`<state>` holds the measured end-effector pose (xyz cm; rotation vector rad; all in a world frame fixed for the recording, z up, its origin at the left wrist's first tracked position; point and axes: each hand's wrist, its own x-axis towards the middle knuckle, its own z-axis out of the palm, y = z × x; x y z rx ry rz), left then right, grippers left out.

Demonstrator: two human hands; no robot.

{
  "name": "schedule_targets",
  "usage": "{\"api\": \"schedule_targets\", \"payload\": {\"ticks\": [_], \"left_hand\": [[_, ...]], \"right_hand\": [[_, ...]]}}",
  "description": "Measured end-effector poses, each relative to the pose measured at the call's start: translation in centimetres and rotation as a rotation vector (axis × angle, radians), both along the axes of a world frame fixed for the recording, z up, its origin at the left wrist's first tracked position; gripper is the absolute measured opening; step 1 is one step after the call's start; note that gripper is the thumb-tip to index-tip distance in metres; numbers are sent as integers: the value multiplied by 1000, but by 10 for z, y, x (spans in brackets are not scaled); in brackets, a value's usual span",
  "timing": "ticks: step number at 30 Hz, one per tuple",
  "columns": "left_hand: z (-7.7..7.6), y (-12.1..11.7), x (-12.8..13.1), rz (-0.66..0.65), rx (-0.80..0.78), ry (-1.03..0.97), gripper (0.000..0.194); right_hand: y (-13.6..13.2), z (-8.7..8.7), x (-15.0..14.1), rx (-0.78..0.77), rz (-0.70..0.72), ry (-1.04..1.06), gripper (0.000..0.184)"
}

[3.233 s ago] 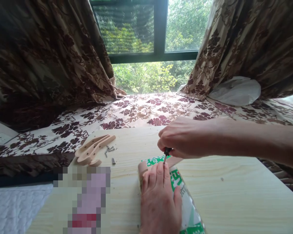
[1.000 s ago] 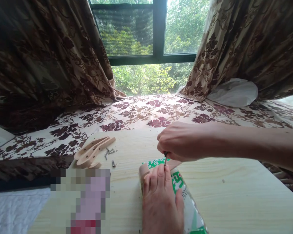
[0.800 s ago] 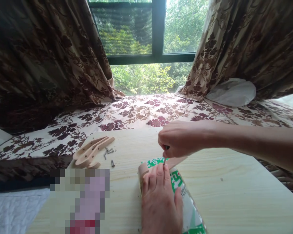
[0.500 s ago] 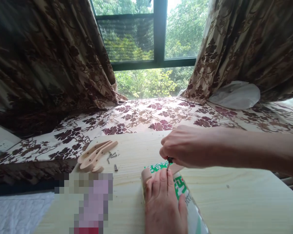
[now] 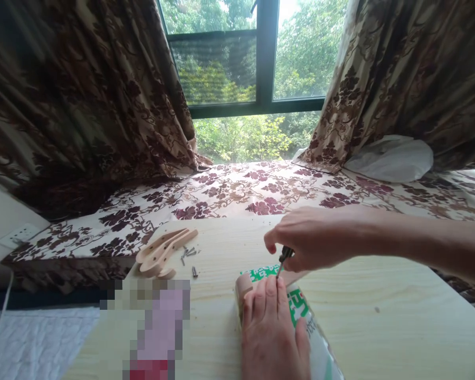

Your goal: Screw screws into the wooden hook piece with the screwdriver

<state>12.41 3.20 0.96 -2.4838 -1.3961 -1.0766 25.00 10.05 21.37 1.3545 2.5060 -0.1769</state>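
My right hand (image 5: 309,237) is closed round a small black-handled screwdriver (image 5: 283,258), whose tip points down at a wooden piece (image 5: 245,285). That piece lies partly under a green and white plastic wrapper (image 5: 296,311) on the light wooden table (image 5: 380,316). My left hand (image 5: 275,332) lies flat on the wrapper and wood, fingers together, pressing them down just below the screwdriver tip.
Curved wooden parts (image 5: 164,253) and several loose screws (image 5: 190,256) lie at the table's far left. A blurred pink and red patch (image 5: 156,332) sits near the front left. Floral cloth (image 5: 237,190), curtains and a window are behind; a white plastic bag (image 5: 391,158) lies at the right.
The view has shifted, so everything sits slightly lower and to the right. My right hand has kept turning the screwdriver at the same spot; my left hand stays pressed down.
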Motion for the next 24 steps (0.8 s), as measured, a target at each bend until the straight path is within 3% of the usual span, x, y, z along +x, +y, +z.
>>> {"api": "schedule_targets", "payload": {"ticks": [8, 16, 21, 24], "left_hand": [[-2, 3, -6, -10, 43, 84, 45], [-2, 9, -8, -18, 93, 77, 44], [-9, 16, -11, -30, 203, 123, 45], [-11, 19, -12, -27, 264, 146, 44]], "right_hand": [[-5, 6, -2, 46, 159, -113, 21], [1, 1, -9, 59, 32, -93, 18], [-2, 16, -6, 30, 117, -116, 19], [-3, 15, -5, 33, 191, -97, 20]]}}
